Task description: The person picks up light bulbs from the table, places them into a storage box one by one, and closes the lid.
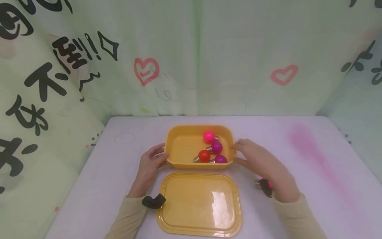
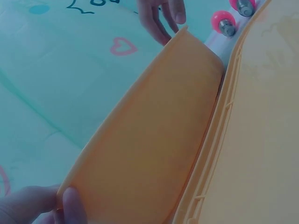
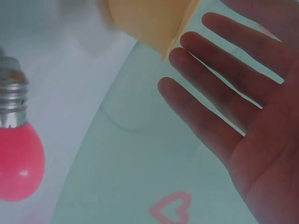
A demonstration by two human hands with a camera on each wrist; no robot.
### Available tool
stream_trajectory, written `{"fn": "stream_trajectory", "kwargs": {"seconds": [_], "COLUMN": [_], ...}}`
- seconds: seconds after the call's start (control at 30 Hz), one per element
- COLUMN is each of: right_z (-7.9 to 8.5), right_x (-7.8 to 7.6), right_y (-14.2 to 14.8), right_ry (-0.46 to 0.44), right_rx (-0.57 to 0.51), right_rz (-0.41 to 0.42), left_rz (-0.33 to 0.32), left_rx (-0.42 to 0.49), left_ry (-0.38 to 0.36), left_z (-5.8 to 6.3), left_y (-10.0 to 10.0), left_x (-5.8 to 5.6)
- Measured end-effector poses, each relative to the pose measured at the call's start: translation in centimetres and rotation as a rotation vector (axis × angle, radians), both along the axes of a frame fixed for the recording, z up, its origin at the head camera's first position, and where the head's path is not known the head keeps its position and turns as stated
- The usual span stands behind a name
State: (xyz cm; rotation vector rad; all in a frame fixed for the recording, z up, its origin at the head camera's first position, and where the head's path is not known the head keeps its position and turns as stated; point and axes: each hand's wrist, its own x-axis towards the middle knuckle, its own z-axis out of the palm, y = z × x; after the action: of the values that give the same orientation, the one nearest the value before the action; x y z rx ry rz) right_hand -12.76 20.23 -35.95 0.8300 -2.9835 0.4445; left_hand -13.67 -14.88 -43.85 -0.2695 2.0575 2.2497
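Observation:
A yellow plastic box (image 1: 182, 146) stands on the table with several bulbs inside: a pink bulb (image 1: 208, 137), a red bulb (image 1: 204, 156) and two purple bulbs (image 1: 216, 147). At its left end, my left hand (image 1: 148, 167) pinches the rim between thumb and fingers, as the left wrist view shows. My right hand (image 1: 259, 159) is at the box's right end, fingertips right at the rim. In the right wrist view its fingers (image 3: 210, 88) are spread and nearly straight. A yellow lid (image 1: 194, 205) lies in front of the box, by my left wrist.
Two pink bulbs (image 2: 223, 22) lie on the table to the right, partly hidden by my right wrist in the head view. Fabric curtains (image 1: 232, 59) with drawn hearts and lettering enclose the back and sides of the white table (image 1: 134, 132).

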Motion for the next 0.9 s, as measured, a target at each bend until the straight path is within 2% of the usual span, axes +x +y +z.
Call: {"fn": "stream_trajectory", "kwargs": {"seconds": [0.17, 0.6, 0.9], "right_z": [0.0, -0.6, -0.7], "right_x": [0.3, 0.8, 1.2], "right_y": [1.0, 3.4, 4.9], "right_ry": [-0.044, -0.108, -0.267], "right_rx": [0.018, 0.046, 0.033], "right_rz": [-0.045, -0.097, -0.16], "left_rz": [0.002, -0.004, -0.003], "left_rx": [0.003, 0.021, 0.015], "left_ry": [0.007, 0.015, 0.019], "left_z": [0.0, 0.0, 0.0], "left_y": [0.0, 0.0, 0.1], "left_x": [0.0, 0.0, 0.0]}}
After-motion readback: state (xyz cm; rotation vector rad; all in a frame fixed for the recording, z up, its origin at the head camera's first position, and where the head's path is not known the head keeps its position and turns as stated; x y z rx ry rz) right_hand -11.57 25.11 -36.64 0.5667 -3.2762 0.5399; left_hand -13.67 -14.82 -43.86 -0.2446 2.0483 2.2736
